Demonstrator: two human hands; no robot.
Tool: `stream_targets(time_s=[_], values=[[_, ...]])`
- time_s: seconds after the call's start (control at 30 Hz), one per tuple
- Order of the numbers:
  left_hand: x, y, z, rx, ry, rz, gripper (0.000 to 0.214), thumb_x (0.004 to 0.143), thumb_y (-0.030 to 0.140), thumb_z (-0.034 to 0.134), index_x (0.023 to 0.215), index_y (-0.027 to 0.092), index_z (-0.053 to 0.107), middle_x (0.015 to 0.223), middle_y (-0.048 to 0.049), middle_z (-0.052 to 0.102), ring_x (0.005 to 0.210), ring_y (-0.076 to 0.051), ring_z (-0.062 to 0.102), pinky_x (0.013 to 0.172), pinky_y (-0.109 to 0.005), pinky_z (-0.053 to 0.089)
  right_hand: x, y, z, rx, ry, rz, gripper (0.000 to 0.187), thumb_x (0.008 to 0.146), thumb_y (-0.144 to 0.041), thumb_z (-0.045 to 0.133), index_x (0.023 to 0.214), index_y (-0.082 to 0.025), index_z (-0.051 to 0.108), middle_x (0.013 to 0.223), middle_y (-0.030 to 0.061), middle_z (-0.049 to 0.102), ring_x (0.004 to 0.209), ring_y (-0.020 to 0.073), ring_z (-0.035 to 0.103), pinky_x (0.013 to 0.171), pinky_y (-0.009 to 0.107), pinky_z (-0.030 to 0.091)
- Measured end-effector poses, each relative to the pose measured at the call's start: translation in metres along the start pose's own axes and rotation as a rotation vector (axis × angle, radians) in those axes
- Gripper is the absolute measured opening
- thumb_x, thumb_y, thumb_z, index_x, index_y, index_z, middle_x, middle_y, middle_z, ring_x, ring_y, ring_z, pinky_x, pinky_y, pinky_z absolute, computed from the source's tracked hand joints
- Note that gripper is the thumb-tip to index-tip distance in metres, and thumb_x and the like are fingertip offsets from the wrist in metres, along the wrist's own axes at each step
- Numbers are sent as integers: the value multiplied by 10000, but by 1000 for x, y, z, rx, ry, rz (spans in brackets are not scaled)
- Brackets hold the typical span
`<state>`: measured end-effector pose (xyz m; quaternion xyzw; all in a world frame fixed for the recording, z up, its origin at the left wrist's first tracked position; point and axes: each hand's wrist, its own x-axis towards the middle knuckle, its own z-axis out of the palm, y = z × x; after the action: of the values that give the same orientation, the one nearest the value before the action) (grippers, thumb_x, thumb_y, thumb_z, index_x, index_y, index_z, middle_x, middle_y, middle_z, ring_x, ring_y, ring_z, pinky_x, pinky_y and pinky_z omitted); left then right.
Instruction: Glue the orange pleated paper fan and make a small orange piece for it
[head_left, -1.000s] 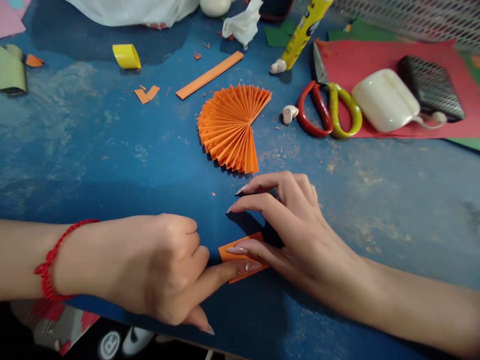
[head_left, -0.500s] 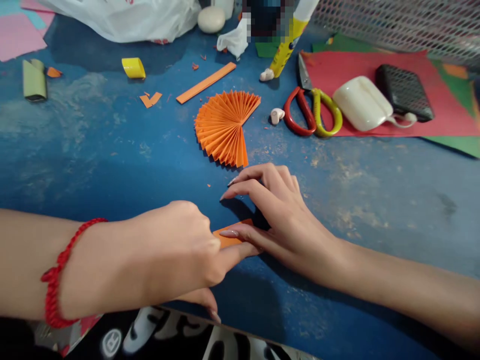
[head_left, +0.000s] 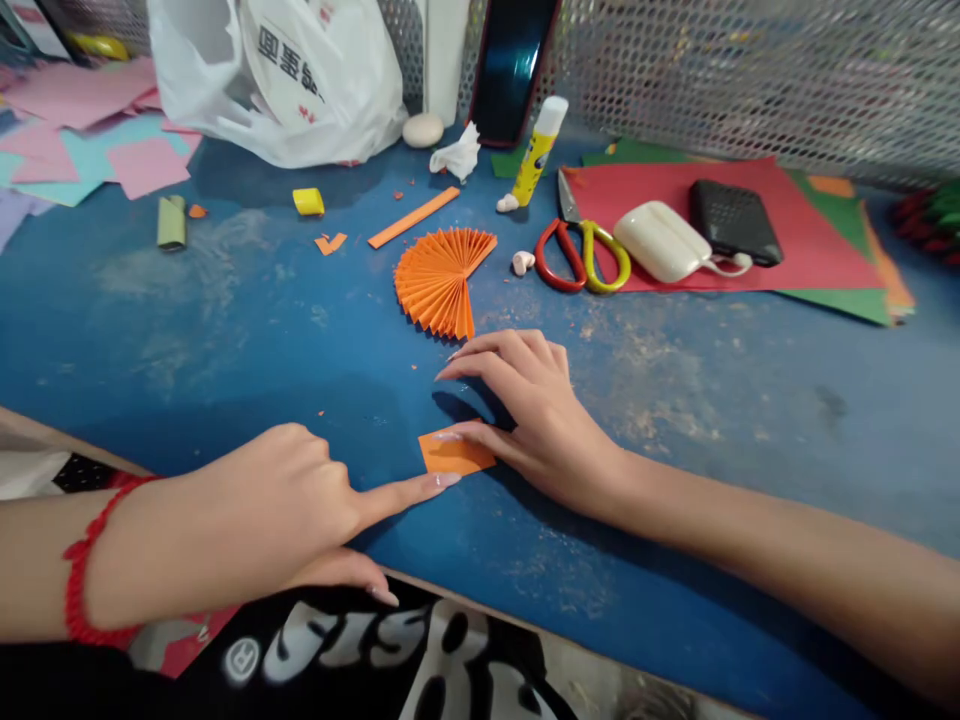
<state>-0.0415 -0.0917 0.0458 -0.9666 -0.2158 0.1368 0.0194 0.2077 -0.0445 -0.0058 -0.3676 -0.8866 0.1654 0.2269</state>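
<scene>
A small orange piece of paper [head_left: 459, 457] lies on the blue table near its front edge. My left hand [head_left: 300, 515], a red cord around the wrist, has its index fingertip pressed along the paper's near edge, with the thumb held apart. The thumb of my right hand [head_left: 536, 405] rests on top of the paper, and its other fingers arch over the table, spread. Just beyond the right fingers sits an orange pleated paper fan [head_left: 442, 280], opened more than halfway round. An orange paper strip [head_left: 414, 218] lies behind it.
Scissors [head_left: 581, 255] with red and yellow handles, an earbud [head_left: 523, 262], a white case [head_left: 664, 240] and a glue stick [head_left: 538, 150] lie or stand at the right. A white plastic bag [head_left: 285, 90] and a phone [head_left: 514, 70] stand at the back. Pink paper [head_left: 146, 165] lies at left.
My left hand has drawn back leftwards, its index finger sliding along the paper's near edge and uncovering more of the paper. My right hand stays on the paper. The view has tilted up.
</scene>
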Motion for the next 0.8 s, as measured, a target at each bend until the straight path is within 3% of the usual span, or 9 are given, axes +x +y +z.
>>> stream_targets(time_s=[0.07, 0.17, 0.27, 0.43, 0.53, 0.67, 0.73, 0.8], values=[[-1, 0, 0, 43, -9, 15, 763, 896, 545, 622, 1525, 238, 317, 522, 89, 585, 416, -175, 580, 439, -277, 243, -4, 6, -5, 17, 51, -166, 260, 969, -387, 575, 1152, -203, 584, 1114, 78, 668, 1045, 220, 557, 910, 378, 366], [-4, -1, 3, 84, -28, 30, 672, 975, 487, 526, 1546, 251, 263, 543, 88, 591, 437, -152, 581, 469, -259, 236, -9, 15, -15, -16, 27, -425, 188, 977, -337, 573, 1083, -188, 618, 1020, 53, 707, 940, 187, 591, 861, 358, 376], [-9, -1, 8, 69, -13, -2, 669, 981, 559, 453, 1551, 276, 248, 538, 69, 589, 449, -146, 576, 494, -264, 221, -10, 20, -18, -61, -15, -554, 239, 964, -363, 596, 1108, -174, 619, 1035, 55, 714, 939, 184, 603, 855, 363, 386], [-15, -7, 13, -80, 39, -47, 509, 996, 524, 450, 1450, 293, 461, 634, 32, 667, 521, -127, 589, 551, -282, 281, -7, 19, -15, -178, 13, -696, 167, 985, -264, 560, 1066, -144, 642, 994, 62, 727, 869, 176, 629, 800, 347, 428], [-14, -16, 15, -218, 203, -68, 385, 1008, 455, 480, 1316, 270, 618, 672, 17, 700, 529, -110, 583, 563, -273, 309, -7, 16, -15, -262, 54, -789, 160, 999, -167, 497, 1025, -124, 648, 967, 75, 741, 852, 183, 642, 754, 335, 445], [-2, -23, 14, -504, 417, -196, 261, 976, 379, 559, 1027, 223, 762, 710, 9, 734, 557, -89, 613, 569, -223, 377, -7, 16, -13, -222, 104, -688, 142, 983, -152, 506, 978, -138, 647, 916, 63, 743, 780, 168, 646, 725, 327, 459], [9, -21, 10, -670, 446, -282, 266, 953, 377, 592, 883, 195, 773, 678, 14, 730, 543, -81, 619, 567, -193, 416, -8, 15, -10, -135, 218, -540, 84, 953, -159, 558, 942, -156, 641, 877, 50, 736, 757, 156, 643, 716, 317, 459], [23, -17, 6, -847, 466, -321, 277, 950, 396, 591, 931, 185, 769, 712, 9, 746, 600, -95, 664, 584, -174, 461, -9, 12, -8, -84, 358, -416, 47, 925, -151, 591, 915, -167, 635, 856, 48, 730, 746, 156, 637, 694, 316, 446]])
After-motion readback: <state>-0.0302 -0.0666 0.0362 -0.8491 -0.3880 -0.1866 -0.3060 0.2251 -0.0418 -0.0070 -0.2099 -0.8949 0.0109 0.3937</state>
